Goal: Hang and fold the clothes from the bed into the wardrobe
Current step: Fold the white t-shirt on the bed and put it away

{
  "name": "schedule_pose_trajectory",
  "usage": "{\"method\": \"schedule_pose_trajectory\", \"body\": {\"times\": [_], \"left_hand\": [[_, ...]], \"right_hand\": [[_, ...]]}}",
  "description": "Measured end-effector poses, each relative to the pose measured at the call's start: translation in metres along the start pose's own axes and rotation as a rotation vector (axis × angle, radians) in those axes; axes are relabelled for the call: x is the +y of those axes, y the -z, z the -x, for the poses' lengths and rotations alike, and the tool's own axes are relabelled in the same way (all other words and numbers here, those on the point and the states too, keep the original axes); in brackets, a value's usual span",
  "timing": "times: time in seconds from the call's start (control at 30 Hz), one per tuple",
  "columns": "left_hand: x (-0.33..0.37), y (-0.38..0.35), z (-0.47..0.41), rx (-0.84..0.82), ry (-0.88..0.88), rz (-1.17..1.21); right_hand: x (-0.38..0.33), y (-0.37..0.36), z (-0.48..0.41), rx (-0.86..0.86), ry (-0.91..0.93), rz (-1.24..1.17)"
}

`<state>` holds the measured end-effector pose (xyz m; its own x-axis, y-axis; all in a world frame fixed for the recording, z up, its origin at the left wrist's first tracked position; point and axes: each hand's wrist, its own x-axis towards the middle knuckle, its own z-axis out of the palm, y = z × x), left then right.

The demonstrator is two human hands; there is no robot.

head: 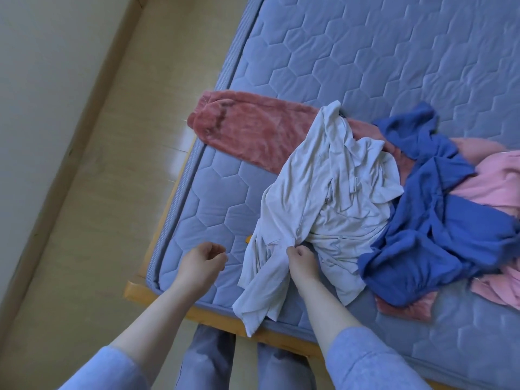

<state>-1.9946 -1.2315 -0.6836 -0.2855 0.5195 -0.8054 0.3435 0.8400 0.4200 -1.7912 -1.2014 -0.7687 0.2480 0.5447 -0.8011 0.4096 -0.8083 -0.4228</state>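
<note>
Both near the mattress (208, 198) edge: right hand (302, 263) pinches grey garment (318, 192), left hand (201, 263) relaxed.

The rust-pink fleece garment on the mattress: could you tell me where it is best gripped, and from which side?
Grip the fleece garment at its free end by the mattress edge, coming from the floor side. That end lies flat and uncovered; the other runs under the grey garment and the blue garment, so pulling there would likely drag them.
</note>
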Motion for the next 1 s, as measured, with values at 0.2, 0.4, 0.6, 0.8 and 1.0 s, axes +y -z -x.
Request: {"method": "schedule_pose_trajectory", "body": {"times": [0.2, 0.4, 0.6, 0.8, 1.0], "left_hand": [[0.025, 0.008, 0.020, 0.004, -0.051, 0.038], [0.062, 0.022, 0.057, -0.007, -0.133, 0.094], [0.110, 0.042, 0.113, -0.009, -0.271, 0.093], [0.178, 0.071, 0.173, 0.004, -0.464, 0.114], [0.237, 0.098, 0.232, 0.041, -0.674, 0.129]], "right_hand": [[-0.021, 0.042, 0.044, 0.075, 0.102, -0.102], [-0.067, 0.120, 0.099, 0.162, 0.442, 0.091], [-0.149, 0.201, 0.171, 0.147, 0.736, 0.173], [-0.232, 0.275, 0.247, 0.260, 0.907, 0.124], [-0.291, 0.329, 0.317, 0.270, 0.976, -0.109]]}}
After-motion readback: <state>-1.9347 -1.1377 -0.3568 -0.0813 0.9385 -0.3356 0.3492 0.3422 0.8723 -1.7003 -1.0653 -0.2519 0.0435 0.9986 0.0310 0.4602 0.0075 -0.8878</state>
